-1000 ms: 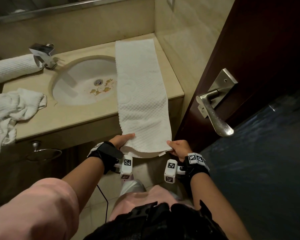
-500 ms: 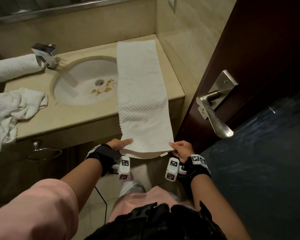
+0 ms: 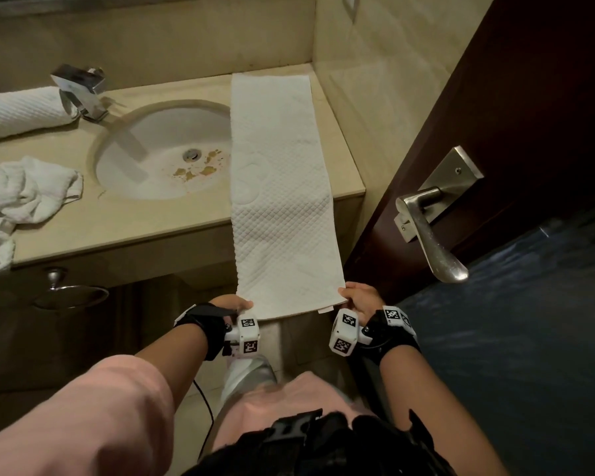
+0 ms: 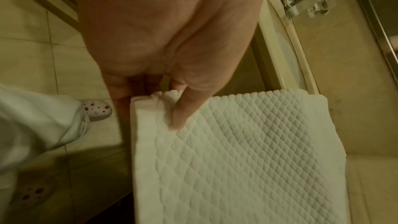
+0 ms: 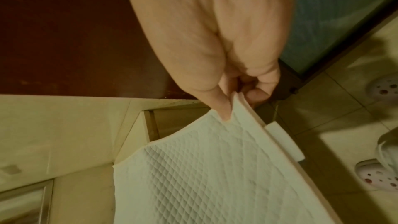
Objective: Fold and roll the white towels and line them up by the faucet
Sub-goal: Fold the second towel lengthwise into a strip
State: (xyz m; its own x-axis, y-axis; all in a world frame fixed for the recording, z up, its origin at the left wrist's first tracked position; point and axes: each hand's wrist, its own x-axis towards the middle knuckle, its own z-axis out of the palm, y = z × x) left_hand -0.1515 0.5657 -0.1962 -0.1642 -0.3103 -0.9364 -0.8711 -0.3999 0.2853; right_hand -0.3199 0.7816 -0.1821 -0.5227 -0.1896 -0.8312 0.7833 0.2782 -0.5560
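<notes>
Chrome faucet (image 3: pixel 81 92) touches rolled towel (image 3: pixel 21 109); crumpled towel (image 3: pixel 18 201) nearby.

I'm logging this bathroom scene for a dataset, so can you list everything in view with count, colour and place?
Folded towel: one, white quilted, lying along the counter right of the basin, near end hanging off the front.
Rolled towel: one, white, beside the faucet at the back left.
Crumpled towel: one, white, at the counter's left edge.
Faucet: one, chrome, behind the basin.
Basin: one, white, brown stains near the drain.
Counter: one, beige.
Door: one, dark brown, right side, silver lever handle.
Left hand: grip on the hanging end's left corner.
Right hand: grip on its right corner.
</notes>
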